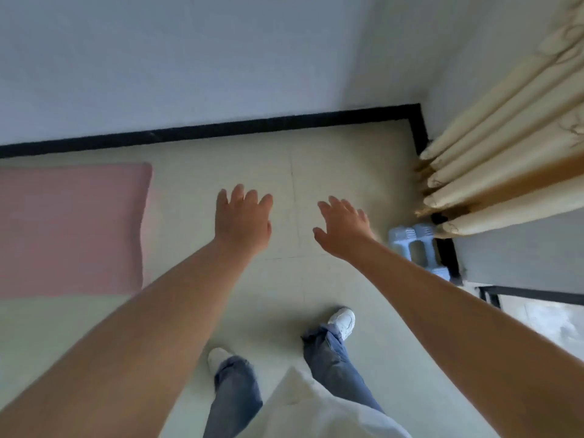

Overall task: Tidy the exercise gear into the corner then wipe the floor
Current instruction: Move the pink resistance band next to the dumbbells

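A pink exercise mat [69, 229] lies flat on the pale tiled floor [347, 159] at the left. Two light blue dumbbells [414, 245] lie side by side against the right wall, below the curtain, partly hidden by my right forearm. My left hand [241, 218] and my right hand [343, 229] are both stretched out over the bare floor between the mat and the dumbbells. Both have spread fingers and hold nothing. Neither touches any gear.
A black skirting [284, 123] runs along the white walls and turns at the corner at upper right. A cream curtain [505, 172] hangs at the right. My feet in white shoes [343, 320] stand below. A black-framed opening [537, 295] is at lower right.
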### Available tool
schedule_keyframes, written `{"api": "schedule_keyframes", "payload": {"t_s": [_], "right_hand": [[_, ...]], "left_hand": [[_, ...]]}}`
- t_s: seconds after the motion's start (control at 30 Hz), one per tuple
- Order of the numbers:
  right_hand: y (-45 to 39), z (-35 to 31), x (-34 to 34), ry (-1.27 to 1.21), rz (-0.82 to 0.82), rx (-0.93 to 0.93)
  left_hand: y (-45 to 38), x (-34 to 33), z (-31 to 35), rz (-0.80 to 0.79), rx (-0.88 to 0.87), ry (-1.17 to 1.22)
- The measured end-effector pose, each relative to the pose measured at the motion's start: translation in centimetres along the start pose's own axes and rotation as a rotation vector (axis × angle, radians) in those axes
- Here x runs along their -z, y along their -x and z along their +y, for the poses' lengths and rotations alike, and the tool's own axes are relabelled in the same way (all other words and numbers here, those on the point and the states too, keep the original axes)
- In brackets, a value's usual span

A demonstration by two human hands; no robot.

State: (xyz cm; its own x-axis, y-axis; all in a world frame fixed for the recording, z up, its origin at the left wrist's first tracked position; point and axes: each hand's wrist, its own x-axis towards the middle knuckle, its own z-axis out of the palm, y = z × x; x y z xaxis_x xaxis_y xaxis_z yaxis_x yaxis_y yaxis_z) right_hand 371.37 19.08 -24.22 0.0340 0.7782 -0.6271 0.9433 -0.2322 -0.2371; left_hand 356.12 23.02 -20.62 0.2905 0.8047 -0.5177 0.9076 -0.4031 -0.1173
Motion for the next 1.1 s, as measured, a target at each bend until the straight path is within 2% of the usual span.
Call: {"api": "schedule_keyframes", "payload": {"t_s": [0.33,0.63,0.87,1.1], "right_hand": [[6.0,-33.6,-6.8,0.279,-0.009,0.427],[16.1,-61.1,-14.8,0.501,-0.040,0.867],[19.2,-78.4,-20.3,0.649,-0.088,1.128],[17.3,-98.6,-25.0,0.725,-0.083,1.264]], "left_hand": [[20.8,-10.6,-26.9,-0.004,0.534,0.211],[40.7,-19.0,-44.2,0.023,0.984,0.472],[48.8,-23.4,-56.2,0.035,1.233,0.567],[53.5,-26.4,-74.2,-0.005,1.412,0.619]]}}
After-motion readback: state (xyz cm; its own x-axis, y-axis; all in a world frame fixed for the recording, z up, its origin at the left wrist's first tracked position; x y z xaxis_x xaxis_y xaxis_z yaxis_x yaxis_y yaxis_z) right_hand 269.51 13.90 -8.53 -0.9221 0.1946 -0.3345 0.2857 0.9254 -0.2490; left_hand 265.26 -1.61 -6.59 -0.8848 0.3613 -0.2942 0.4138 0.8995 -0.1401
